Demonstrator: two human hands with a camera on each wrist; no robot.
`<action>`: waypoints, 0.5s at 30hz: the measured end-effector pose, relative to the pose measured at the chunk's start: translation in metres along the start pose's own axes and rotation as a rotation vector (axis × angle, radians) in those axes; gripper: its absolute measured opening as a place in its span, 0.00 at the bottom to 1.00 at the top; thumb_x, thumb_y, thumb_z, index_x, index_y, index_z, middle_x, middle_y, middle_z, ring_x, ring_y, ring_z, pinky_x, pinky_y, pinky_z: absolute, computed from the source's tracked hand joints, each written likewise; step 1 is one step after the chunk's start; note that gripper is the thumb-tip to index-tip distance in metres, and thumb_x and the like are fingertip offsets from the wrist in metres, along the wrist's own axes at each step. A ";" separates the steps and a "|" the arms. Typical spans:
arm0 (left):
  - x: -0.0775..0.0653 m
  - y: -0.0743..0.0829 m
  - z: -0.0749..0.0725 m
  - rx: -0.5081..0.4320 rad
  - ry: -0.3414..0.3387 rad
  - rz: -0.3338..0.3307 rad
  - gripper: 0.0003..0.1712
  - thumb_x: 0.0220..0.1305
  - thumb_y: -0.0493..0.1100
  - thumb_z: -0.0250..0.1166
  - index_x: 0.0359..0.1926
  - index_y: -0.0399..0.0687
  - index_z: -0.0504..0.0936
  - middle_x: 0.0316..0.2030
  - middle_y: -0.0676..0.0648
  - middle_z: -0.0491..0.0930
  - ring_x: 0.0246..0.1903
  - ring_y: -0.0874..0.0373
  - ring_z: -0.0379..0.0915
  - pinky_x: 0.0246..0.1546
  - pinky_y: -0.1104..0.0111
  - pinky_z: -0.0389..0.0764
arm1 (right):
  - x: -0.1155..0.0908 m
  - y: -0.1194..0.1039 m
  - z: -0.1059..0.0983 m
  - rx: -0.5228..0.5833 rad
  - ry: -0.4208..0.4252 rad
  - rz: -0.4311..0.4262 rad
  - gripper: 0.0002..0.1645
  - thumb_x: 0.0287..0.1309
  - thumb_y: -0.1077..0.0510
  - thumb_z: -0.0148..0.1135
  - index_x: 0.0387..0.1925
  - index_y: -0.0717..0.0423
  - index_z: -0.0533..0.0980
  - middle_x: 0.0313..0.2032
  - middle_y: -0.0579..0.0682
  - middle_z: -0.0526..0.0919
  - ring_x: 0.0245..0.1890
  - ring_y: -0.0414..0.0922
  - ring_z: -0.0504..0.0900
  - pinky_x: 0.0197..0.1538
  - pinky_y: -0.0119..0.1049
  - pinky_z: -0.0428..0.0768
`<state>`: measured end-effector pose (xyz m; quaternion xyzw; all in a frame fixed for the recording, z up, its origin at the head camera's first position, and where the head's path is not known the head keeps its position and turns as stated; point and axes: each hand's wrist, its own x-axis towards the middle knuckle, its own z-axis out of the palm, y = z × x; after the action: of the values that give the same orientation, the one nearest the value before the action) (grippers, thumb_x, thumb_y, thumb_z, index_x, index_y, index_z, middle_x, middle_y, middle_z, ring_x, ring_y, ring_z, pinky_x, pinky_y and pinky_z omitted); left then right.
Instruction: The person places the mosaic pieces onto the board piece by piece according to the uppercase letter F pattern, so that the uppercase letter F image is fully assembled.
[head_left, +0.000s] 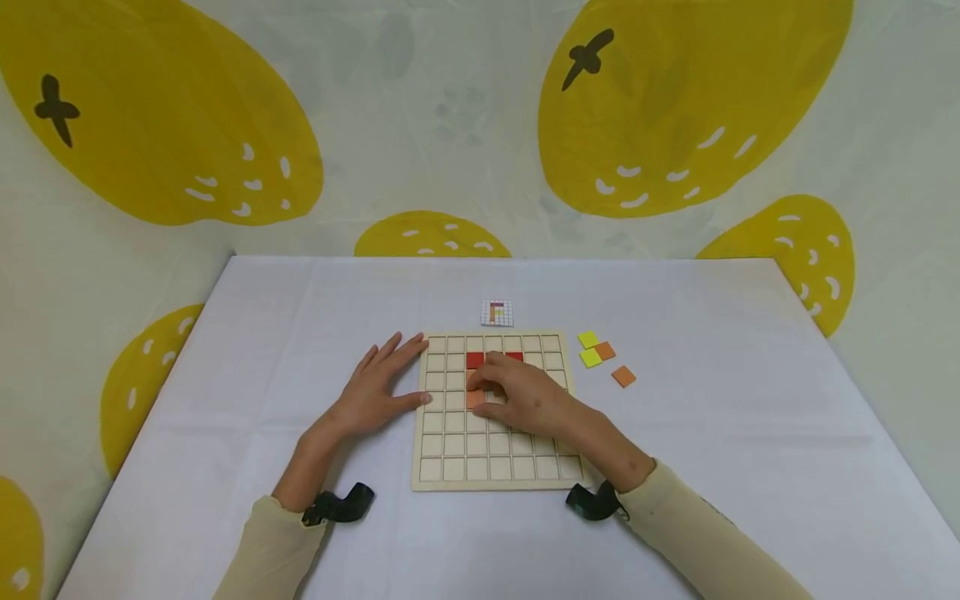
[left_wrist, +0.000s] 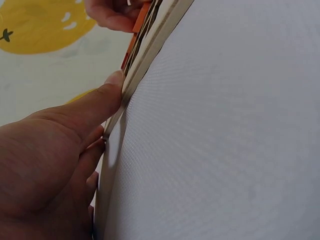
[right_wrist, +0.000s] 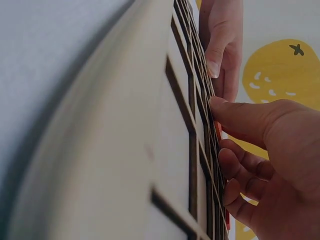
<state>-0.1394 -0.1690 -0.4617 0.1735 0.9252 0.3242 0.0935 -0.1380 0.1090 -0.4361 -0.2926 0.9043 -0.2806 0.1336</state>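
A square wooden grid board [head_left: 497, 483] lies flat on the table. My left hand [head_left: 375, 400] rests at its left edge, fingers spread, with the thumb and fingertips touching the rim. Over the middle of the grid, my right hand [head_left: 528, 396] pinches an orange tile [head_left: 476, 400] between thumb and fingers, low at the board; the left wrist view shows this orange tile [left_wrist: 142, 19] at the fingertips. Red tiles [head_left: 475, 361] sit in an upper row, one more red tile [head_left: 513, 356] showing behind the knuckles. The right hand partly hides the cells around it.
Right of the board lie loose yellow tiles [head_left: 588, 339] and orange tiles [head_left: 624, 377]. A small printed pattern card [head_left: 497, 312] lies beyond the board's far edge. White cloth covers the table [head_left: 712, 500]; a fruit-patterned curtain [head_left: 465, 167] hangs behind.
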 end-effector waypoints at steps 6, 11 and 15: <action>0.001 -0.002 0.001 0.002 0.013 0.020 0.48 0.65 0.53 0.73 0.81 0.53 0.61 0.82 0.47 0.58 0.84 0.41 0.40 0.83 0.40 0.38 | 0.000 -0.001 -0.001 0.019 0.001 0.020 0.18 0.62 0.49 0.75 0.51 0.45 0.81 0.44 0.40 0.79 0.43 0.37 0.77 0.50 0.33 0.82; 0.002 -0.003 0.002 0.003 0.006 0.017 0.48 0.66 0.53 0.73 0.81 0.55 0.61 0.82 0.49 0.57 0.85 0.43 0.39 0.84 0.42 0.37 | 0.001 0.002 -0.007 0.066 0.005 0.033 0.15 0.62 0.50 0.75 0.49 0.44 0.82 0.40 0.40 0.80 0.41 0.39 0.77 0.46 0.32 0.81; 0.000 -0.004 0.002 0.000 0.009 0.015 0.48 0.65 0.53 0.73 0.81 0.54 0.61 0.82 0.48 0.58 0.84 0.42 0.40 0.83 0.41 0.38 | -0.002 0.010 -0.016 0.144 0.015 0.065 0.14 0.63 0.51 0.74 0.49 0.44 0.82 0.38 0.41 0.80 0.40 0.41 0.77 0.43 0.32 0.79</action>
<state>-0.1400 -0.1702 -0.4657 0.1788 0.9244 0.3255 0.0868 -0.1476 0.1240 -0.4292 -0.2504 0.8918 -0.3428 0.1568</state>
